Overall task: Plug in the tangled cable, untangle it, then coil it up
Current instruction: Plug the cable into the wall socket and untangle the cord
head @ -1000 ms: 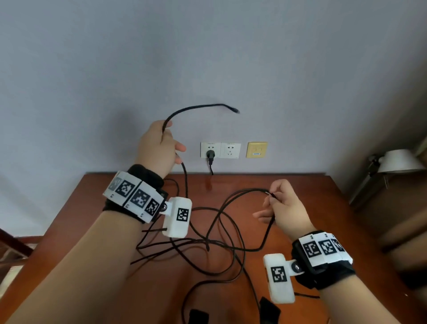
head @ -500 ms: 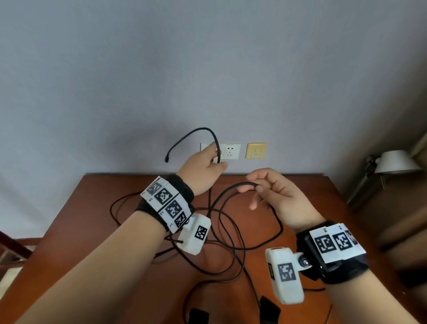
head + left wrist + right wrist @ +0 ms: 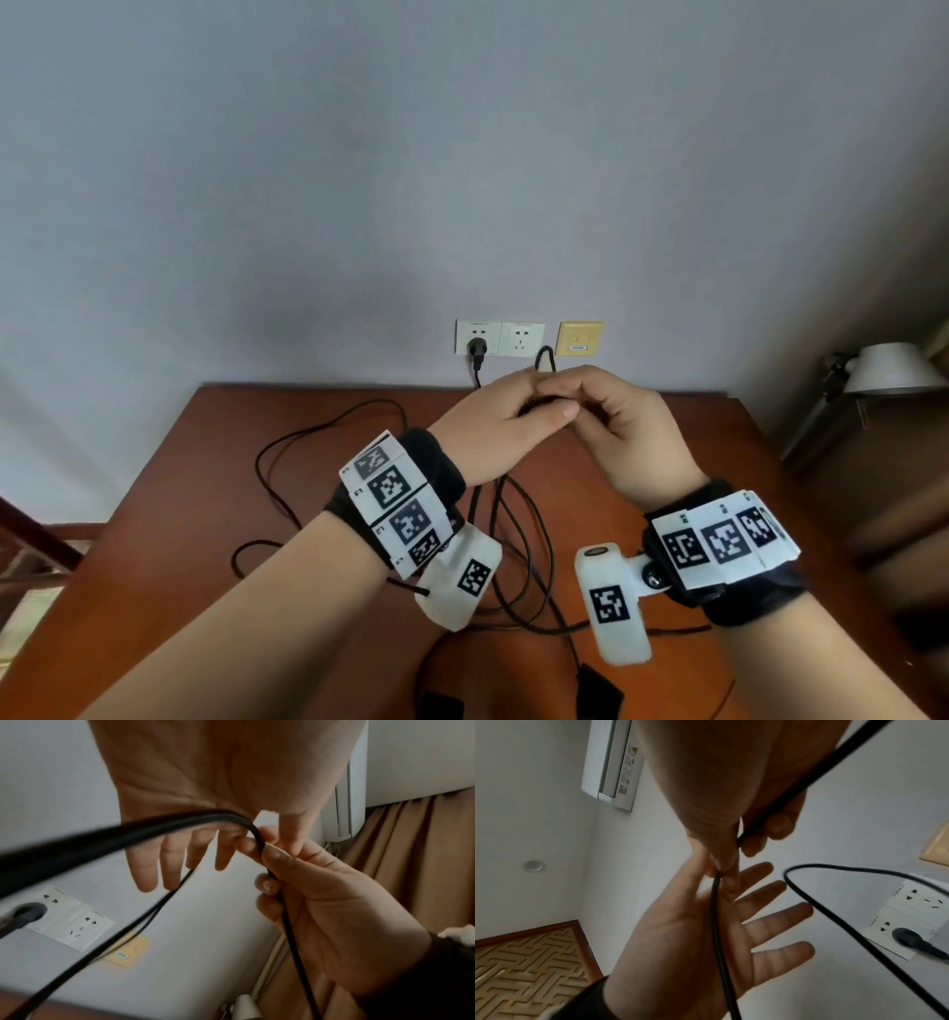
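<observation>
A long black cable (image 3: pixel 545 348) has its plug (image 3: pixel 476 349) in the left wall socket (image 3: pixel 477 334), and slack loops lie on the wooden table (image 3: pixel 205 514). Both hands meet above the table's back edge. My left hand (image 3: pixel 493 431) keeps its fingers straight while the thumb pins several strands of cable (image 3: pixel 102 839) in the crook by the index finger. My right hand (image 3: pixel 621 426) curls thumb and fingers round the cable (image 3: pixel 717 933) right beside the left thumb. A small loop sticks up above the hands. The cable's free end is hidden.
A second white socket and a yellow wall plate (image 3: pixel 580 338) sit right of the plug. A white desk lamp (image 3: pixel 893 367) stands off the table's right side. Two dark objects (image 3: pixel 598 691) lie at the table's near edge. A chair part (image 3: pixel 31 534) shows at far left.
My left hand came down and to the right with the cable to meet my right hand, which rose toward the wall. The free end that arched above is out of sight.
</observation>
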Available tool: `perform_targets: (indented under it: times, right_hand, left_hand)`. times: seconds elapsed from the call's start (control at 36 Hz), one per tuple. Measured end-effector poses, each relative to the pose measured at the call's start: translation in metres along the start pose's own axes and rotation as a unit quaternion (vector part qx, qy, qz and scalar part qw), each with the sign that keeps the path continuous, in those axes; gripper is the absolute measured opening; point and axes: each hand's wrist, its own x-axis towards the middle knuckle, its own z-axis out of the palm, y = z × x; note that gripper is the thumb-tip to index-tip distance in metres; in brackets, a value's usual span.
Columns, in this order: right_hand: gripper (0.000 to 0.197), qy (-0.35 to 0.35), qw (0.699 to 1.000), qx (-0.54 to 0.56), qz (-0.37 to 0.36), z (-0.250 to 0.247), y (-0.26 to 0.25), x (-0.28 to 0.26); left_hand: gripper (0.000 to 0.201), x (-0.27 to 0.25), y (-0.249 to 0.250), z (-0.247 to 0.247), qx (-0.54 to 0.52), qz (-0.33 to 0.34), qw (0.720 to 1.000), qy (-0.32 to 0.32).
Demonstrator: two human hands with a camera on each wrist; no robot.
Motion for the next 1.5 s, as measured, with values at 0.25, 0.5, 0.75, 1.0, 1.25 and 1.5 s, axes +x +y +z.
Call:
perform_targets:
  times: [0.25,0.5,0.75,1.0,1.25,1.5]
  right_hand:
    - [0.009,0.062,0.991,-0.105,0.062,0.008,0.009,0.008]
    - [0.017,-0.009,0.990,-0.114,0.079,-0.005,0.022,0.007]
    - [0.015,0.057,0.987,-0.113,0.104,-0.021,0.031,0.006]
    - [0.010,0.108,0.982,-0.109,0.110,-0.016,0.034,-0.002]
    - [0.009,0.098,0.990,-0.083,0.055,0.009,0.031,0.002]
    - [0.008,0.065,0.997,-0.045,0.021,0.021,0.020,0.006]
  left_hand:
    - [0.018,0.001,-0.008,-0.010,0.043,-0.010,0.995,0.090]
    - [0.021,-0.015,-0.031,-0.039,0.049,-0.012,0.988,0.147]
    - [0.022,-0.035,-0.053,-0.057,0.092,-0.031,0.978,0.187]
    - [0.022,-0.045,-0.086,-0.068,0.176,-0.101,0.956,0.212]
    - [0.038,-0.034,-0.069,-0.033,0.143,-0.039,0.956,0.254]
    - [0.038,-0.021,-0.043,0.009,0.106,0.066,0.979,0.161]
